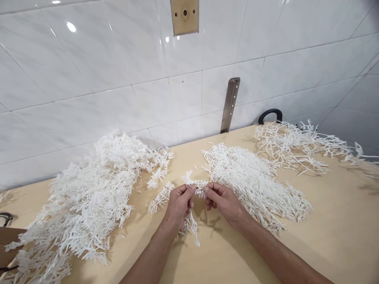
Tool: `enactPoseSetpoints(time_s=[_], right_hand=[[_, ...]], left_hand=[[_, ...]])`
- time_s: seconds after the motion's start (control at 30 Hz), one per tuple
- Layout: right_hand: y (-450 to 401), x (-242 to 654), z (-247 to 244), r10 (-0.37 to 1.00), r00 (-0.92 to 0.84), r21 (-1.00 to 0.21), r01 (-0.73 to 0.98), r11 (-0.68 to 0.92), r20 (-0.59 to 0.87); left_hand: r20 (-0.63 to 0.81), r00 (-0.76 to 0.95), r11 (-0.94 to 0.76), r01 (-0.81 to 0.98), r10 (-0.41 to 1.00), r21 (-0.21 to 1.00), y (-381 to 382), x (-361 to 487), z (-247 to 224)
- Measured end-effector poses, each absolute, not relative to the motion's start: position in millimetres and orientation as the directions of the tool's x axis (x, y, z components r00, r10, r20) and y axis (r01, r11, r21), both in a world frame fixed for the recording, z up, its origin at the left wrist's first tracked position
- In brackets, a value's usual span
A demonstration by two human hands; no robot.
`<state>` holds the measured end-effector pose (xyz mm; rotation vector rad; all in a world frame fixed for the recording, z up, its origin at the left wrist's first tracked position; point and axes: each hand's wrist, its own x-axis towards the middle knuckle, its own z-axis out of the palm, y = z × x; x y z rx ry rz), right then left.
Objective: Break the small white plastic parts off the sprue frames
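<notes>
My left hand (180, 203) pinches a white branched plastic piece (192, 228), whose stem hangs below the fingers over the table. Close to its right, my right hand (220, 197) pinches the small white twigs between the two hands. On the left lies a large heap of white branched pieces (91, 197). Just right of my right hand is a flatter pile of thin white sprigs (251, 177). A small white bunch (161, 197) rests beside my left hand.
Bare white branches (296, 146) lie at the right back of the beige table (334, 236). Near them are a black curved handle (270, 112) and a metal bracket (230, 104) against the tiled wall. A brown object (10, 244) is at the left edge.
</notes>
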<state>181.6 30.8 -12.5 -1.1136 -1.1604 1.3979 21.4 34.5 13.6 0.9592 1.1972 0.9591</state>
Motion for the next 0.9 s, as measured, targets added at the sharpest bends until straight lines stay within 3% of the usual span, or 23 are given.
enactPoseSetpoints(time_s=[0.37, 0.57, 0.9], right_hand=[[32.6, 182.1, -19.0, 0.994, -0.103, -0.996, -0.077, -0.037, -0.028], [33.5, 180.4, -19.8, 0.995, -0.085, -0.996, -0.067, -0.054, -0.048], [31.6, 183.6, -17.6, 0.991, -0.124, -0.995, -0.079, -0.067, -0.057]], left_hand=[[-0.256, 0.147, 0.259, -0.004, 0.955, 0.966, 32.3, 24.6, 11.9], [-0.168, 0.071, 0.166, 0.032, 0.983, 0.986, 32.4, 27.1, 6.5], [-0.189, 0.019, 0.186, 0.093, 0.982, 0.978, 32.4, 25.2, 3.1]])
